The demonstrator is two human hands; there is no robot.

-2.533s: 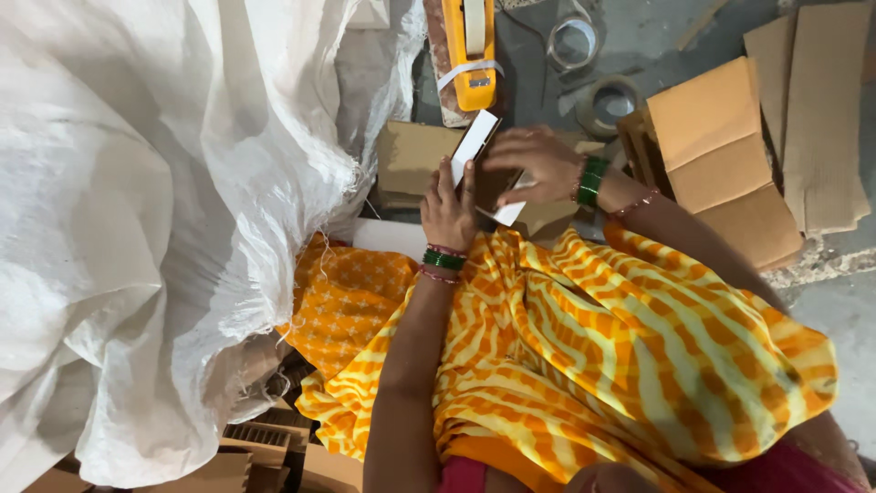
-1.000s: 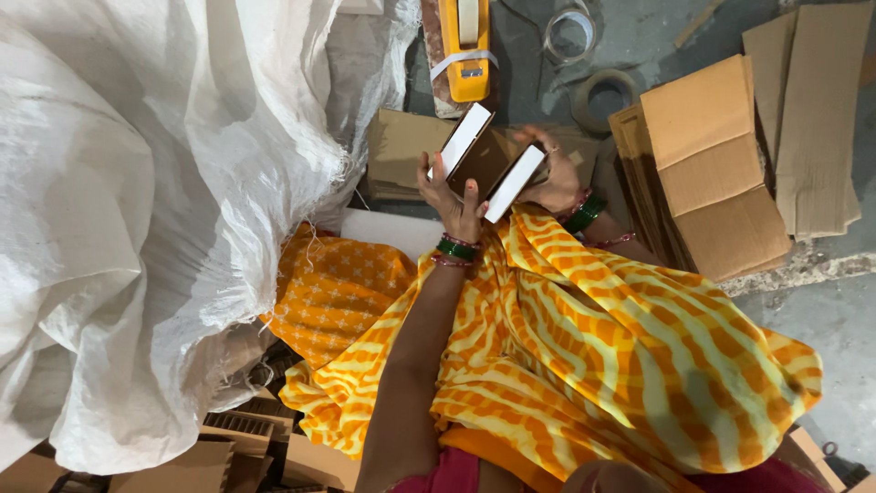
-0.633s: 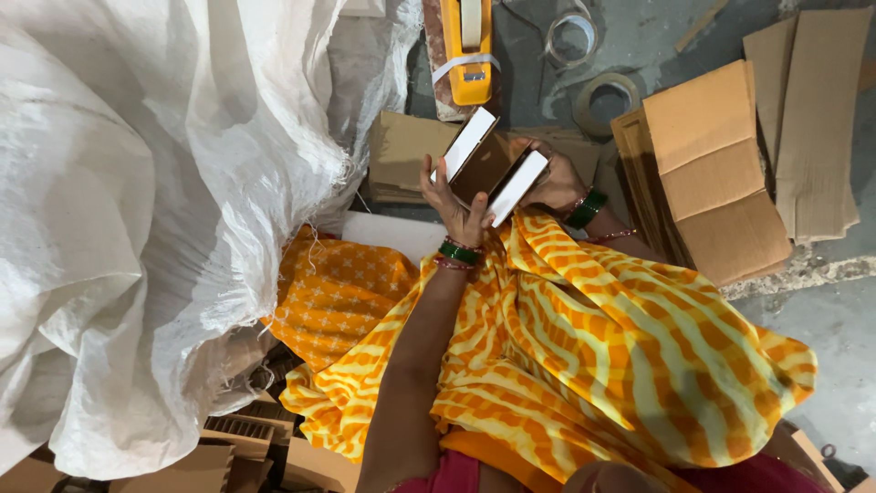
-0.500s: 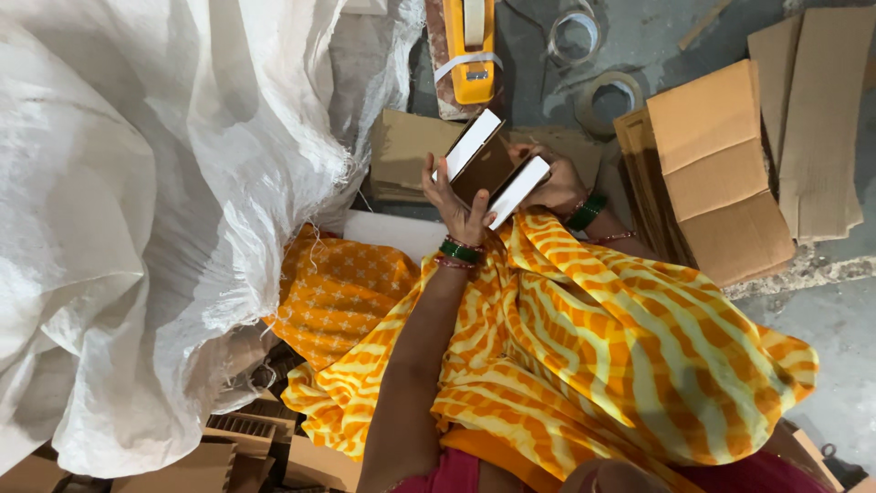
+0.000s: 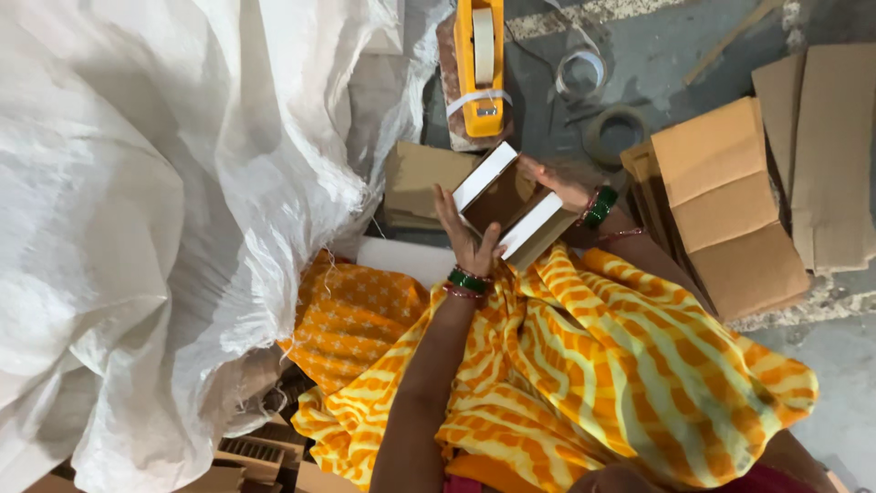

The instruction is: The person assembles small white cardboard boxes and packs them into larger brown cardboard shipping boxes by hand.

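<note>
Little has changed since a moment ago: the left hand (image 5: pixel 464 230) and right hand (image 5: pixel 558 181) still clasp the small box (image 5: pixel 507 204) between them, held above the lap, with the white sack (image 5: pixel 164 210) crowding the left and stacked cardboard (image 5: pixel 730 205) to the right.

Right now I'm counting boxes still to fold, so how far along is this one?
Partly formed: the small carton, brown inside with white flaps, is open between the left hand and right hand. Unused: yellow tape dispenser lies untouched; flat cardboard blanks wait beside.
</note>
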